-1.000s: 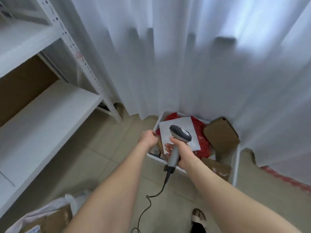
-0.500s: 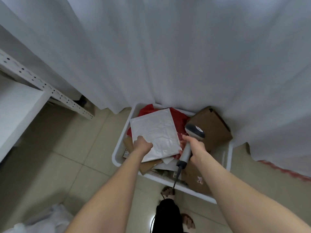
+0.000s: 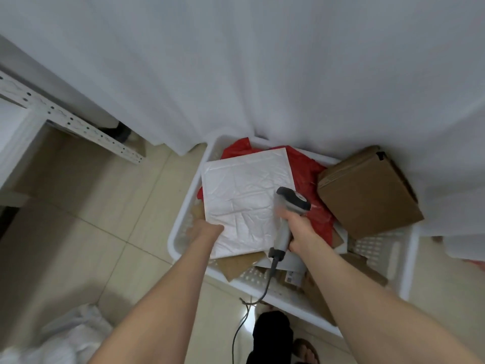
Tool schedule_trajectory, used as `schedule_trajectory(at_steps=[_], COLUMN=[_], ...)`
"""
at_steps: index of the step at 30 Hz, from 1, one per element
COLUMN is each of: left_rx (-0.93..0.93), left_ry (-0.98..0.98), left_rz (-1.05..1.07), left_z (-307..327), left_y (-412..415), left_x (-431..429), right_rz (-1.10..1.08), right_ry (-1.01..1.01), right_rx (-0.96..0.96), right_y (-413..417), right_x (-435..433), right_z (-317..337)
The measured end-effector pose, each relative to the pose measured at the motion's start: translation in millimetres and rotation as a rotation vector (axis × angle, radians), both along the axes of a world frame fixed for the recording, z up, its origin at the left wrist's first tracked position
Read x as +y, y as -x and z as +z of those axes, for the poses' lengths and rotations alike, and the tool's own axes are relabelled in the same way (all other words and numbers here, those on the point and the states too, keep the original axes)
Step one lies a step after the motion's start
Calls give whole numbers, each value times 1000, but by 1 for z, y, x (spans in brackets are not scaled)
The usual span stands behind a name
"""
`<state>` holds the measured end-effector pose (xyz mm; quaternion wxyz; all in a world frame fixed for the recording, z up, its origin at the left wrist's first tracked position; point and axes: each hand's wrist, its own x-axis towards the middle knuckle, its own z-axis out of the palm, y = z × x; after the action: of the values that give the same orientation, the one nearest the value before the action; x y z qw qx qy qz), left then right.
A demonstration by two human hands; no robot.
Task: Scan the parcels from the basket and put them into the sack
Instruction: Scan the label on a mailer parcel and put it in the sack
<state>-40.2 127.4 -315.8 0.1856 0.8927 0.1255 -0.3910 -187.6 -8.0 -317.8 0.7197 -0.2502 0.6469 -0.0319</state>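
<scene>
The white mailer point(image 3: 246, 198) is gripped flat over the basket point(image 3: 178, 232) by the left hand point(image 3: 207, 231), prob so the scanner point(image 3: 288, 206) clenched in the right hand point(image 3: 299, 229) gets aimed.

Parcel storeroom — metal shelving point(image 3: 78, 127), basket point(image 3: 178, 232) of parcels point(image 3: 367, 193), scanner point(image 3: 291, 203)

The white mailer point(image 3: 246, 203), flat on the heap in the basket point(image 3: 408, 264) a second ago, now sits raised, its left edge over the left rim; left hand point(image 3: 204, 230), formerly at the rim, grips its near corner; scanner point(image 3: 290, 206) in right hand point(image 3: 300, 231) shifts left over its right edge.
</scene>
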Motion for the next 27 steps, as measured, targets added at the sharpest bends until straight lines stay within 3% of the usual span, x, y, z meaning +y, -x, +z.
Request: schedule_trajectory(at_steps=[7,12,16,20,23,27], left_rx=[94,-48,99,144,114,152], left_ry=[405,516,619,641,678,694], left_rz=[141,222,400,365,363,288], left_z=[64,164,264,352,413,484], left_y=[1,-4,1,17,27,36], left_x=[-24,-40,-53,-52,-42,-17], right_rz=[30,-26,-30,44,-43,-34], right_ry=[-27,14,111,322,457,384], right_rx=[-40,8,-95,-155,-198,-428], right_y=[5,20,21,22,26,38], right_x=[4,-4,-3,3,7,16], right_z=[54,147,241,331,391,458])
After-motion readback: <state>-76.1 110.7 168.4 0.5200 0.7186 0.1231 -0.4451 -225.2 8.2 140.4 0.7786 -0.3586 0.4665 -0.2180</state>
